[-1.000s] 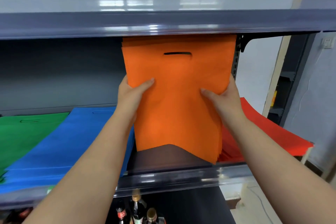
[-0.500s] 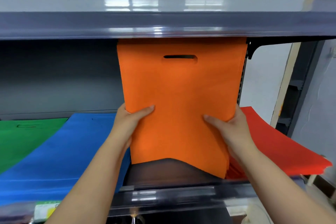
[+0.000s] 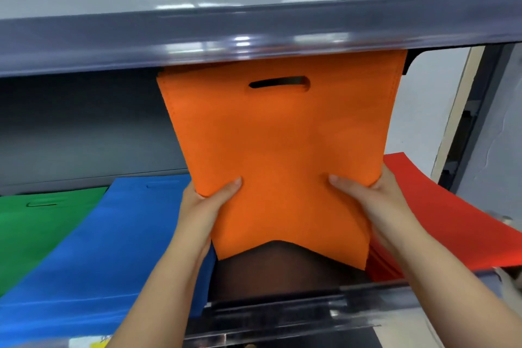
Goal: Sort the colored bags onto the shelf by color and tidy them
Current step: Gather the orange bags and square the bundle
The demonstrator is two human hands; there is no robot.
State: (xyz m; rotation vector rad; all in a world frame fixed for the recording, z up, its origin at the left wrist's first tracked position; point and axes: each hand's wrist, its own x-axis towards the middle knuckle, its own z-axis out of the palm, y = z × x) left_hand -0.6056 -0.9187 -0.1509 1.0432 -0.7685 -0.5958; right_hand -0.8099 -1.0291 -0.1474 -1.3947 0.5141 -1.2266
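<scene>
Orange bags (image 3: 276, 155) now lower, bottom edge arched | left hand (image 3: 210, 200), right hand (image 3: 367, 198) still grip its sides | upright, handle slot on top.

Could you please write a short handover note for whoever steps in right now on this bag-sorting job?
Left hand and right hand each grip a side of the orange bags, held upright above the bare dark gap on the shelf, handle slot at the top.
Done: green bags, blue bags and red bags lie flat in that order, left to right; the red ones overhang the right end.
Left: lay the orange bags flat in the gap between blue and red, then probably square up the edges.
</scene>
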